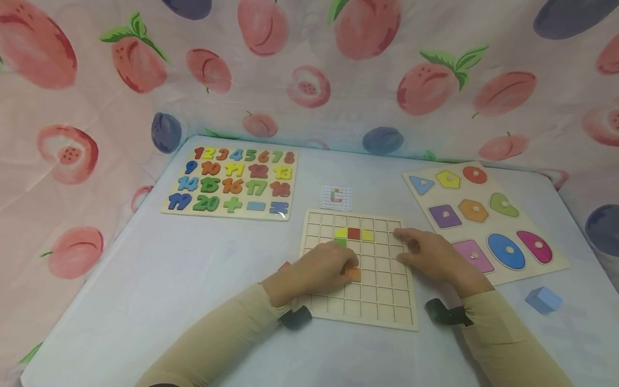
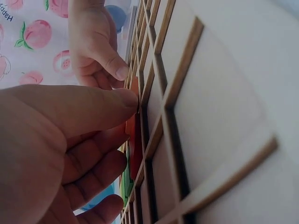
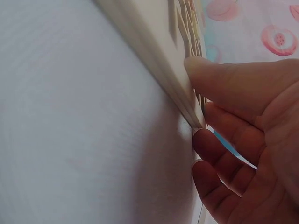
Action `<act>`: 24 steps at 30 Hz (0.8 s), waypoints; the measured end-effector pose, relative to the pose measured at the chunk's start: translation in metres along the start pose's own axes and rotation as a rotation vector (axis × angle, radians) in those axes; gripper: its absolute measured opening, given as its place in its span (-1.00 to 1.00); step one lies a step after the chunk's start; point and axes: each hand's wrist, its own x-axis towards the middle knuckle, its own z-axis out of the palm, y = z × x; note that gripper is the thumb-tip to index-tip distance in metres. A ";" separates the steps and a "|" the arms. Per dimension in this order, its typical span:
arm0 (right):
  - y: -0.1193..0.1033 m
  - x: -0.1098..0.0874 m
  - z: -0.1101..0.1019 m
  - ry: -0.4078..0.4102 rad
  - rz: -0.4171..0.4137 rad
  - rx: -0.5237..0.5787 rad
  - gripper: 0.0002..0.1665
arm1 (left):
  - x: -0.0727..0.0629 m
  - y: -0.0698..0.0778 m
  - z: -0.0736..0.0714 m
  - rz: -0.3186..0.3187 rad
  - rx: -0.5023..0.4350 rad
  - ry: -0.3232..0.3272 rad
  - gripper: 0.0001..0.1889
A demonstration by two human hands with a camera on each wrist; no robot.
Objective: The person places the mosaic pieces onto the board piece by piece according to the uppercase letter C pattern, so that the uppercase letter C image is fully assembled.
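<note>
In the head view a pale wooden grid board (image 1: 372,309) lies flat on the table. Near its far side sit a red square tile (image 1: 354,234), two yellow curved tiles (image 1: 367,235) and part of a green tile (image 1: 340,242). My left hand (image 1: 321,264) is over the board's middle, thumb and forefinger pinching an orange square tile (image 1: 354,274) at the grid. Beyond the left thumb, the left wrist view shows a red tile (image 2: 135,154) edge-on. My right hand (image 1: 432,255) rests thumb and fingertips along the board's right edge, fingers loosely bent in the right wrist view.
A pattern card (image 1: 336,198) lies behind the board. The number puzzle (image 1: 242,196) is at back left, the shape puzzle (image 1: 527,269) at right, with a blue block (image 1: 544,300) in front. Something red (image 1: 284,265) shows beside the left wrist. Peach-print cloth (image 1: 309,54) hangs behind.
</note>
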 end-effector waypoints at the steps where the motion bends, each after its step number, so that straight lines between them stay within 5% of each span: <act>1: 0.000 0.000 0.000 0.002 -0.001 -0.001 -0.28 | 0.000 0.000 0.000 0.001 0.003 -0.001 -0.77; 24: 0.000 -0.001 0.000 -0.013 0.015 0.005 -0.28 | 0.001 0.001 0.000 -0.011 0.014 0.010 -0.75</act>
